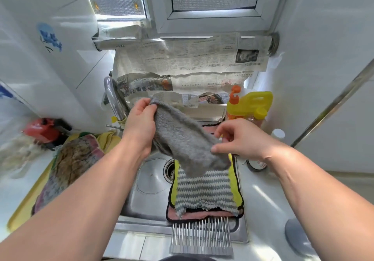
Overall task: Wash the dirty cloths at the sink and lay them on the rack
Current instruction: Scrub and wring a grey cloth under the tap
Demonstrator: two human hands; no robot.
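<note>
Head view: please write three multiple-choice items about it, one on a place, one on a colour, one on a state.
1. Where does the striped cloth lie?
A. on the floor
B. on the rack, atop other cloths
C. on the window sill

2. What colour is the jug?
A. blue
B. green
C. yellow

3. How is the grey cloth?
A. held by both hands
B. flat on the rack
C. folded on the floor

Answers: 1 B, it covers them above the rack's bare bars. 2 C, its body is yellow. 3 A, the left hand grips its top and the right hand pinches its lower edge.
</note>
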